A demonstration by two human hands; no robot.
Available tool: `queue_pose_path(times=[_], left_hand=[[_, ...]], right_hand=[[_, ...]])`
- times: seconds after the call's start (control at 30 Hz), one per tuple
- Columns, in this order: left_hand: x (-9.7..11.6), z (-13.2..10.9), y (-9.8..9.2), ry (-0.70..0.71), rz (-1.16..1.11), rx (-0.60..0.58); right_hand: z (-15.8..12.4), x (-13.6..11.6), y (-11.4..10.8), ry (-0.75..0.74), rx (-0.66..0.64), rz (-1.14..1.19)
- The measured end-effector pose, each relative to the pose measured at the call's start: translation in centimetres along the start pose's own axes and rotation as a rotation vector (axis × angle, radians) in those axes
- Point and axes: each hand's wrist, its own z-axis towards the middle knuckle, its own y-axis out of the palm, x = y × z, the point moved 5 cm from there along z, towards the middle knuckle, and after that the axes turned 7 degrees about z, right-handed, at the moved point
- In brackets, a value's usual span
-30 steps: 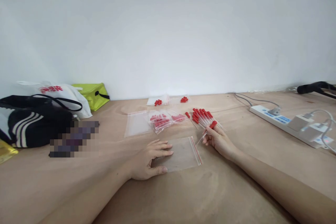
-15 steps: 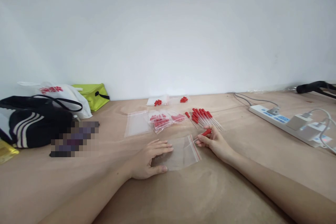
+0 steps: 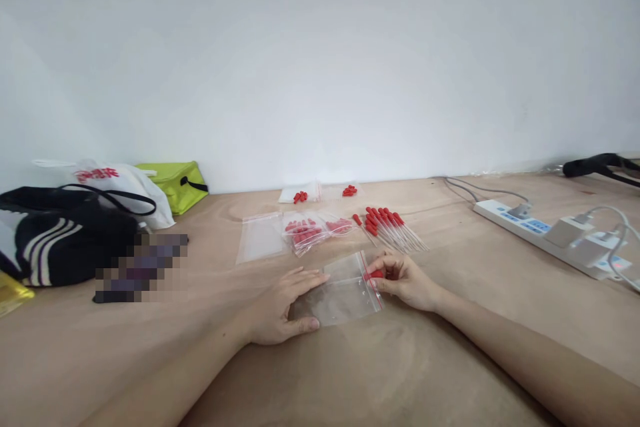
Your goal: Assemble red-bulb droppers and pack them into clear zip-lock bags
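Observation:
A clear zip bag (image 3: pixel 343 297) with a red line along its right edge lies flat on the table. My left hand (image 3: pixel 280 305) rests over the bag's left end, fingers and thumb spread. At the mouth, my right hand (image 3: pixel 403 280) pinches a dropper by its red rubber bulb (image 3: pixel 375 274); the thin clear tube reaches into the bag. Just beyond, several more droppers (image 3: pixel 393 227) with red bulbs lie in a fanned pile. Left of them are zip bags holding red bulbs (image 3: pixel 305 233) and a flat, clear zip bag (image 3: pixel 261 238).
Two small groups of red bulbs (image 3: pixel 300 197) lie on bags near the wall. A white power strip (image 3: pixel 545 235) with plugs and cables stands at right. On the left are a black striped bag (image 3: pixel 75 240), a white plastic bag (image 3: pixel 145 197) and a green bag (image 3: pixel 180 187).
My right hand has moved left and slightly nearer to me, sliding the dropper's tube further into the bag, its bulb now at the mouth. My left hand has stayed in place.

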Motion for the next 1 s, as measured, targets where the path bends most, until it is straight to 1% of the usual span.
queue_pose_path(times=[0.07,0.17,0.23,0.33,0.4,0.5,0.57,0.63,0.7,0.73,0.77,0.83,0.9,1.0], left_hand=[[0.1,0.0,0.0,0.013,-0.011,0.003],[0.2,0.1,-0.1,0.055,-0.045,-0.002],[0.2,0.2,0.0,0.057,-0.059,-0.014],[0.2,0.4,0.0,0.033,-0.053,-0.016],[0.2,0.4,0.1,0.034,-0.050,-0.007],[0.1,0.3,0.2,0.037,-0.049,0.005],[-0.1,0.2,0.1,0.018,-0.041,0.040],[-0.2,0.0,-0.2,-0.002,-0.017,0.108],[-0.1,0.0,-0.6,-0.004,0.012,0.170],[0.1,-0.1,-0.7,0.006,0.020,0.186],[0.2,-0.1,-0.7,0.018,0.022,0.192],[0.5,-0.1,-0.8,0.031,0.013,0.189],[0.5,-0.1,-0.7,0.026,0.010,0.185],[0.3,-0.3,-0.6,-0.003,0.025,0.175]], right_hand=[[0.2,0.0,0.2,-0.024,-0.028,-0.072],[0.4,0.3,1.2,0.057,-0.178,-0.139],[0.4,-0.1,1.9,0.046,-0.252,-0.220],[0.2,-1.1,2.4,-0.048,-0.278,-0.395],[0.1,-1.5,2.5,-0.085,-0.289,-0.459],[0.0,-1.2,2.1,-0.050,-0.289,-0.382],[0.4,-0.7,1.3,0.008,-0.224,-0.307],[1.1,-0.6,-0.2,0.030,-0.072,-0.330],[2.1,-1.2,-1.7,0.007,0.120,-0.479],[2.7,-1.6,-2.3,-0.012,0.200,-0.579],[3.3,-2.1,-2.6,-0.029,0.252,-0.683],[4.7,-2.5,-2.7,-0.023,0.282,-0.877],[6.2,-2.3,-2.2,0.039,0.265,-1.039],[7.8,-1.5,-1.2,0.148,0.288,-1.160]])
